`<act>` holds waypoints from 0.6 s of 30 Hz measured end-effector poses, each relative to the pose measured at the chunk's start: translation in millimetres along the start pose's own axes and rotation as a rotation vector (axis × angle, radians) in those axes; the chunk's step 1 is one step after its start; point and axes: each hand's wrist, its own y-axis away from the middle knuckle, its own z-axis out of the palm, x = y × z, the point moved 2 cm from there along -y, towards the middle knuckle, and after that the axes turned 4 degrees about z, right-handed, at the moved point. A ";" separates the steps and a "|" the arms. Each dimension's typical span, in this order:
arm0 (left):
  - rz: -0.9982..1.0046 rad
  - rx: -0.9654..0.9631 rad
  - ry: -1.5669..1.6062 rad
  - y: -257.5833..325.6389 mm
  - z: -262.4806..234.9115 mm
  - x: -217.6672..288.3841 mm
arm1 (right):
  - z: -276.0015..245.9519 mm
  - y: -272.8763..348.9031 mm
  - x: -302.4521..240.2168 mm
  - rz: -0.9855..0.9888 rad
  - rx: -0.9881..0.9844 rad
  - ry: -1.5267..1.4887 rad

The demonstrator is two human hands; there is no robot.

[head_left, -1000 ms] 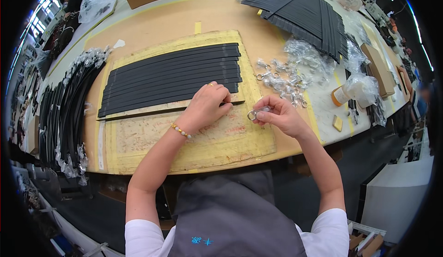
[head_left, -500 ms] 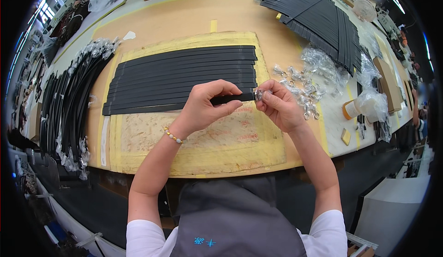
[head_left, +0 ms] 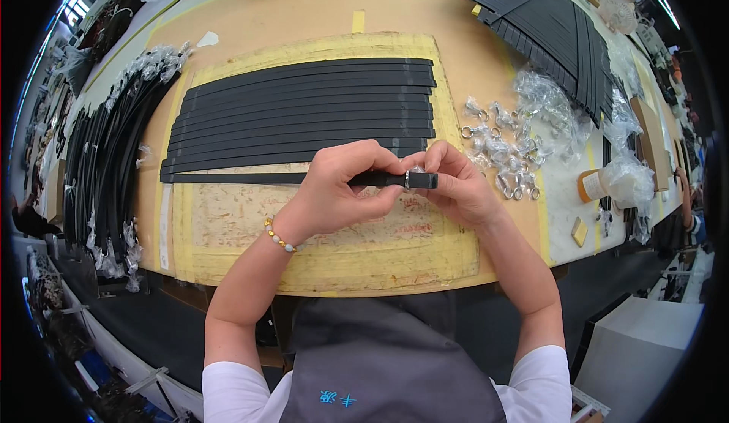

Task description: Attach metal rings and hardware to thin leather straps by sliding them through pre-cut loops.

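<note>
My left hand (head_left: 339,184) pinches a black strap (head_left: 254,178) near its right end, thumb below and fingers above. The strap's long tail runs left, lying in front of a row of similar black straps (head_left: 304,112). A silvery metal ring (head_left: 408,181) with a bit of clear wrap sits around the strap, and the strap's end sticks out to the right of it. My right hand (head_left: 465,189) is closed at the ring, its thumb and forefinger touching the ring and strap end. Under the hands lies a worn, yellow-taped board (head_left: 334,260).
Several plastic-wrapped metal rings (head_left: 505,149) lie right of the board, beside crumpled clear plastic (head_left: 554,108). A stack of black straps (head_left: 531,32) lies far right. Black straps with wrapped ends (head_left: 114,157) hang over the left side. An orange-and-white container (head_left: 590,185) lies near a yellow block (head_left: 579,231).
The strap's end now protrudes through the ring, which has slid left along it toward my left fingers. Both hands have come slightly nearer, and the strap has moved away from the row.
</note>
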 end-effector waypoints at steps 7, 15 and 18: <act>0.066 -0.013 -0.090 4.3 0.8 13.1 | -5.5 4.9 7.6 0.062 -0.085 -0.008; 0.201 0.024 -0.223 13.1 12.1 4.9 | 11.5 5.5 -2.7 0.270 0.019 0.119; 0.192 -0.041 -0.286 13.5 15.9 3.7 | 17.6 11.7 -3.5 0.300 0.092 0.279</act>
